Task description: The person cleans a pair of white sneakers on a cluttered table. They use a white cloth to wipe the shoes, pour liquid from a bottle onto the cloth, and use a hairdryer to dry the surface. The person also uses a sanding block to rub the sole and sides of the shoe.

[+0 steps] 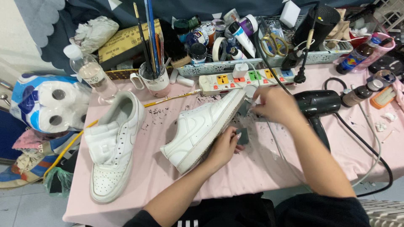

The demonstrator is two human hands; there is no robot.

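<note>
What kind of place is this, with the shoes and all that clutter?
Probably a home shoe-cleaning or repair bench: white sneakers on a stained pink tablecloth, a mug of paintbrushes, and a black hairdryer.

white sneaker [198, 130] tipped on its side on pink cloth, sole facing right, heel far end.

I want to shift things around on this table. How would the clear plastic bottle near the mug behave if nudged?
The clear plastic bottle stands tall and narrow on the soft pink cloth, so it would probably tip rather than slide. It looks nearly empty, so likely light and easily knocked. Being round, it would probably roll once down, perhaps against the white shoe beside it.
</note>
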